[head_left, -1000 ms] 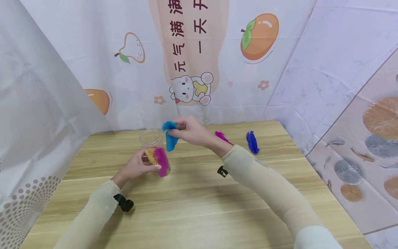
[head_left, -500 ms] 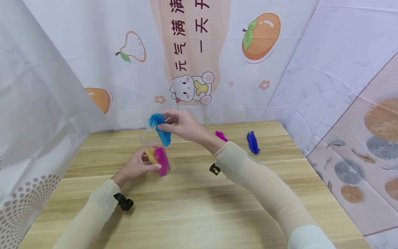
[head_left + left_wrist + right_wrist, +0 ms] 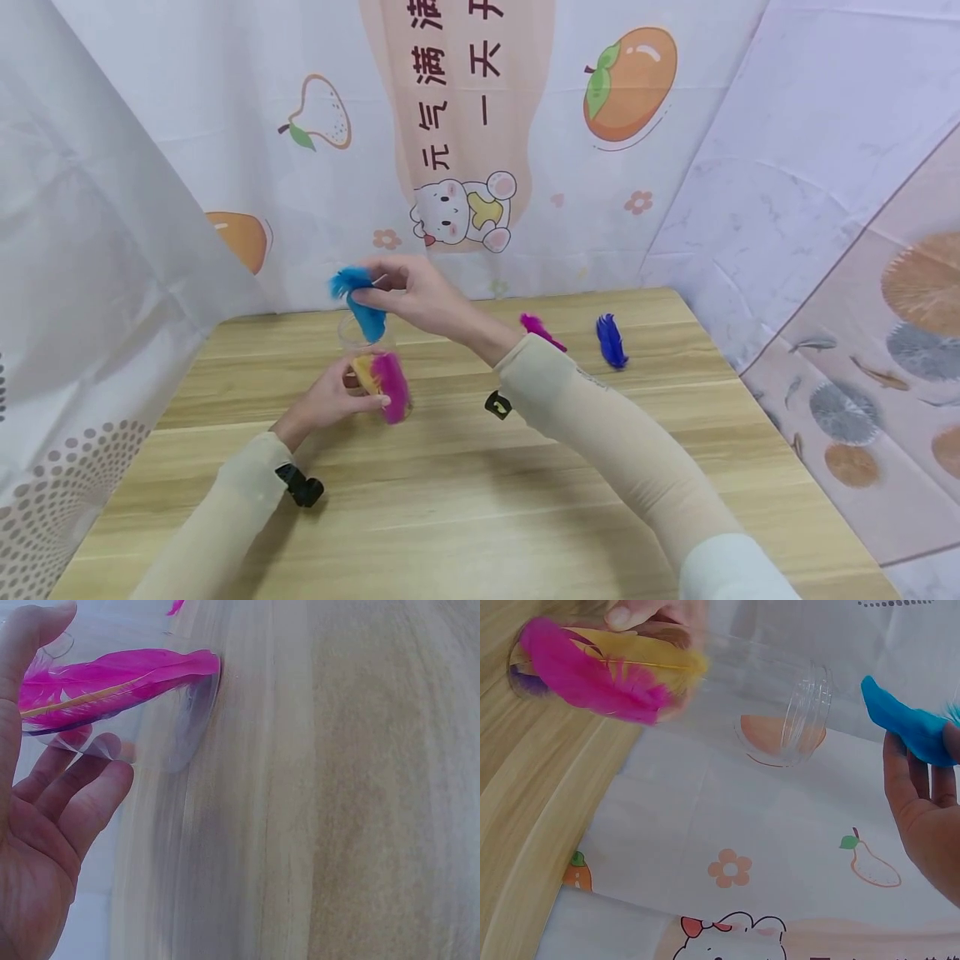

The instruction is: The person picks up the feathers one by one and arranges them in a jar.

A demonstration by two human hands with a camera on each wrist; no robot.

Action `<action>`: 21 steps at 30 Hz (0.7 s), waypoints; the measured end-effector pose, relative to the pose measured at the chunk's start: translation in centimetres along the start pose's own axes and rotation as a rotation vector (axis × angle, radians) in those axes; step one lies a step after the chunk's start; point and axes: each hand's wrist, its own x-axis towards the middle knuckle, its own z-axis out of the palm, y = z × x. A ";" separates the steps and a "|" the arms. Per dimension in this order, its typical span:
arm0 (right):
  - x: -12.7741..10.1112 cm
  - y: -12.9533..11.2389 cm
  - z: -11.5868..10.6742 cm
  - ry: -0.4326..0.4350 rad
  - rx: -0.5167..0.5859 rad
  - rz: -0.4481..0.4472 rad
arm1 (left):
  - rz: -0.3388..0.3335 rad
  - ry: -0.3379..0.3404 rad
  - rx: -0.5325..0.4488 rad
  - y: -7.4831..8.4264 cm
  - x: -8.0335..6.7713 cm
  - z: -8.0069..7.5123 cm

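My left hand (image 3: 335,396) grips a clear jar (image 3: 799,697) around its side, and the jar stands upright on the table. Inside it are a pink feather (image 3: 393,392), a yellow feather (image 3: 645,656) and something dark purple (image 3: 529,684) at the bottom. The jar's threaded mouth has no lid on it. Between thumb and fingers, my right hand (image 3: 416,293) pinches a bright blue feather (image 3: 367,317). In the head view this feather overlaps the jar's mouth; the right wrist view shows a small gap between its tip and the rim.
On the wooden table (image 3: 465,517), a pink feather (image 3: 542,330) and a dark blue feather (image 3: 611,342) lie toward the back right. A printed white curtain (image 3: 540,167) hangs behind the table's back edge.
My right hand has carried the bright blue feather leftward and slightly up, from beside the jar to over its mouth. The left hand and the jar have stayed in place.
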 end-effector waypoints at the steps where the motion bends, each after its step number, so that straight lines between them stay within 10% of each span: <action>1: 0.1 -0.1 0.1 0.003 0.003 0.001 | -0.003 0.002 0.001 0.0 0.0 0.0; 21: 1.2 0.6 0.6 0.032 0.014 -0.077 | 0.008 -0.014 -0.023 0.2 0.0 0.0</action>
